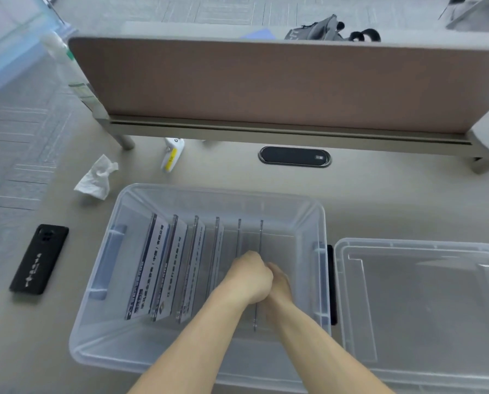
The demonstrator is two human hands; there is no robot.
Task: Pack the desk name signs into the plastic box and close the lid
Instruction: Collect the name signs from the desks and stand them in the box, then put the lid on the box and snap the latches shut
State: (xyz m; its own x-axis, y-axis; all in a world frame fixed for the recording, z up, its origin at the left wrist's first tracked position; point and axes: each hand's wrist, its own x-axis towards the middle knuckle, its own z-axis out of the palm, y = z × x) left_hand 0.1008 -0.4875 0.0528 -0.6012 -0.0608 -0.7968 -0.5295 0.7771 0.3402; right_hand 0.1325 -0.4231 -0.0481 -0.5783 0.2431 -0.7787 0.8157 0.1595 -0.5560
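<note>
A clear plastic box stands open on the desk in front of me. Several acrylic desk name signs stand on edge in a row inside it, leaning left, the left ones showing printed text. Both my hands reach down into the box at the right end of the row. My left hand is curled over the top edge of the rightmost sign. My right hand sits just behind it, fingers closed on the same sign. The box lid lies flat on the desk to the right of the box.
A black phone lies left of the box. A crumpled tissue and a white and yellow tool lie behind it. A brown desk divider runs across the back, with a black cable port before it.
</note>
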